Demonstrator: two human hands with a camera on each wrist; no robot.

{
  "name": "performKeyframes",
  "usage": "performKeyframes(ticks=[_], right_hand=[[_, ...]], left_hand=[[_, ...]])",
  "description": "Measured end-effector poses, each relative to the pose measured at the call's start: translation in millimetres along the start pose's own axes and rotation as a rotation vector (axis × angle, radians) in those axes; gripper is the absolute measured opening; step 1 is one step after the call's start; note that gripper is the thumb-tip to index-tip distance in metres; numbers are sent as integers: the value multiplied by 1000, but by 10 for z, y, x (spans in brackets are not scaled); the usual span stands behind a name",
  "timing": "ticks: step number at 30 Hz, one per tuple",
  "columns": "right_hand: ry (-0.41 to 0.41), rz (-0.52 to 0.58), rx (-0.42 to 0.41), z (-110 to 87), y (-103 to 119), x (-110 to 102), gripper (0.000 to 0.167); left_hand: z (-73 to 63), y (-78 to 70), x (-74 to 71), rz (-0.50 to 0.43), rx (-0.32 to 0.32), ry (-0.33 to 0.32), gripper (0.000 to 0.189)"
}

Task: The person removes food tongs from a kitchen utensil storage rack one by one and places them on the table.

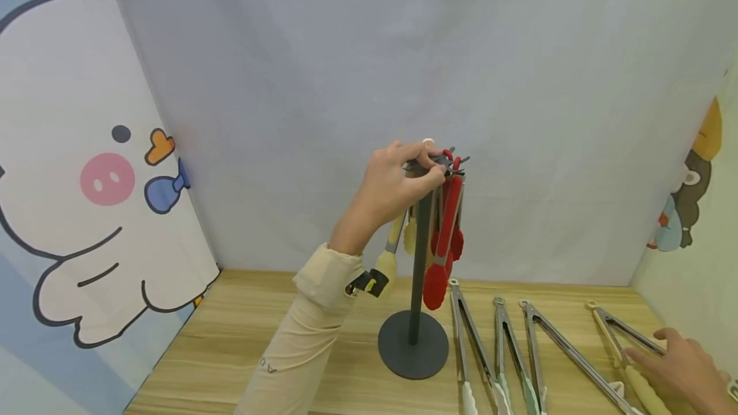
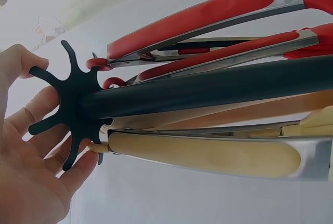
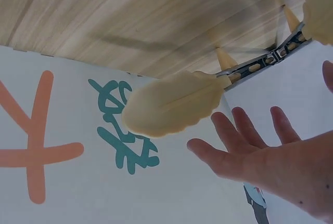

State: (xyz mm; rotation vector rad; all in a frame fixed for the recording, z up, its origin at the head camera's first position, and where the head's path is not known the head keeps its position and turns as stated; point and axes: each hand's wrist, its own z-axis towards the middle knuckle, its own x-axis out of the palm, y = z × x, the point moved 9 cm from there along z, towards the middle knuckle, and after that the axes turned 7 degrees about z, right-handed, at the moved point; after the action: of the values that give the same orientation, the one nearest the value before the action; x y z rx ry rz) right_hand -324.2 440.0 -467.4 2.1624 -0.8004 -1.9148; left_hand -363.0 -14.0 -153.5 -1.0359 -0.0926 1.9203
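Observation:
My left hand (image 1: 394, 178) holds the hooked top of a dark utensil stand (image 1: 421, 261). In the left wrist view its fingers curl around the star-shaped hook ring (image 2: 78, 99), with the thumb at one hook tip. Red tongs (image 1: 451, 219) and pale yellow tongs (image 2: 203, 154) hang from the hooks. At the far right, my right hand (image 1: 683, 367) is beside cream-yellow tongs (image 1: 647, 392) that lie spread on the table. The right wrist view shows its fingers loosely spread near one scalloped tong head (image 3: 174, 104), with nothing gripped.
Between the stand's round base (image 1: 392, 354) and my right hand lie white-tipped tongs (image 1: 459, 332), green-tipped tongs (image 1: 529, 392) and another spread pair (image 1: 576, 358). The wood-grain table (image 1: 230, 338) meets a grey backdrop (image 1: 323, 82) behind and printed panels at both sides.

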Motion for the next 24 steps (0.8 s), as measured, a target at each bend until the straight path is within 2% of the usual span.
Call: performKeyframes(ticks=[6, 12, 18, 24], right_hand=[[-29, 21, -41, -59, 121, -96, 93], [-107, 45, -179, -83, 318, -221, 72], [-206, 38, -269, -140, 514, -327, 65], [-261, 55, -310, -197, 685, -422, 62]], left_hand=[[-20, 11, 3, 11, 0, 6, 19], [-51, 36, 4, -6, -14, 10, 20], [-75, 52, 16, -23, -13, 15, 21], [-91, 49, 34, -33, -17, 28, 23]])
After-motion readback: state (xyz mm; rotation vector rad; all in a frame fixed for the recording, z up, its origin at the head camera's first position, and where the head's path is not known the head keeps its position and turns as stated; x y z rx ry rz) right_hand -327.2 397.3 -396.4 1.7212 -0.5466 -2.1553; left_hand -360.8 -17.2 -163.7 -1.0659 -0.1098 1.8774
